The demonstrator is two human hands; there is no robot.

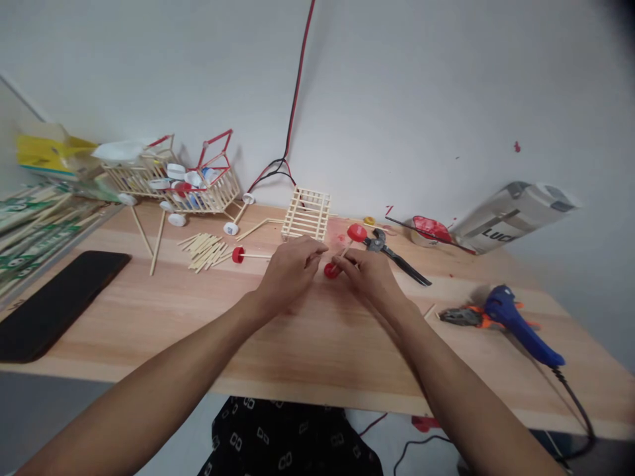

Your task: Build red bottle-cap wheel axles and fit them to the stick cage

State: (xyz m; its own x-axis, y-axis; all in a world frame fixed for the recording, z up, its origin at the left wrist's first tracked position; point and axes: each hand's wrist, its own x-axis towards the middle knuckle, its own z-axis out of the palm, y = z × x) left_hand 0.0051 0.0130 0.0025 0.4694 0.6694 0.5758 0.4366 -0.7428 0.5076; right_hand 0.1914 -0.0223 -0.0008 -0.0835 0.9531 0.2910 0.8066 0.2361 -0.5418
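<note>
My left hand [290, 268] and my right hand [366, 274] meet at the middle of the wooden table [307, 337], fingers pinched together. My right hand grips a thin wooden stick with red bottle caps on its ends; the near cap [330, 270] shows between my hands, the far cap [356, 232] lies behind. My left fingertips touch near the same stick, but what they hold is hidden. A small wooden stick crate [306, 213] stands just behind my hands. Another stick with a red cap [239, 254] lies to the left.
A stick cart [196, 182] full of bottle caps stands at the back left, with loose sticks [203, 250] nearby. A black phone [54, 301] lies left. Pliers [397, 258], a red-stained tape roll [429, 229], a blue glue gun [518, 324] and a silver bag [510, 211] sit right.
</note>
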